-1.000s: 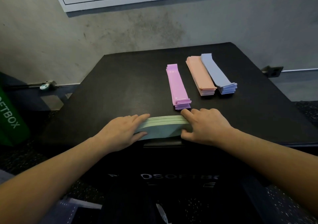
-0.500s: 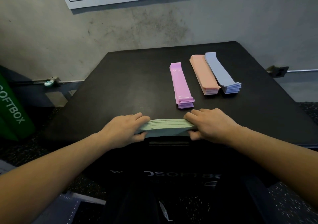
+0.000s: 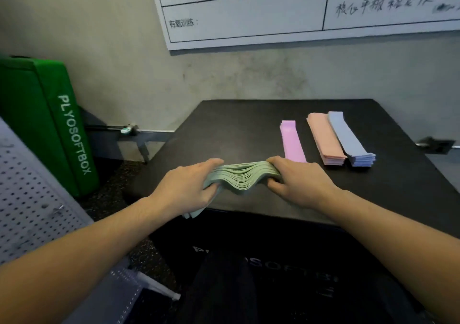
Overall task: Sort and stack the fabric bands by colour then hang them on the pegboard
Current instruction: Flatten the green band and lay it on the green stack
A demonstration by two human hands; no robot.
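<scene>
A thick stack of green fabric bands [image 3: 242,177] sags between my two hands just above the near edge of the black box top [image 3: 236,129]. My left hand [image 3: 189,186] grips its left end, with band ends hanging out below the palm. My right hand [image 3: 300,181] grips the right end. Farther right on the box lie three flat stacks: pink-violet bands [image 3: 291,140], peach bands [image 3: 324,138] and blue bands [image 3: 349,138]. The grey pegboard [image 3: 32,199] leans at the left.
A green soft box [image 3: 49,124] stands against the wall on the left. A white board with writing [image 3: 298,7] hangs on the wall above. The black box drops off at its front edge right below my hands.
Both hands have lifted the green stack off the box, and it now bows in the middle. The view has swung up and left, bringing the pegboard and green box into sight.
</scene>
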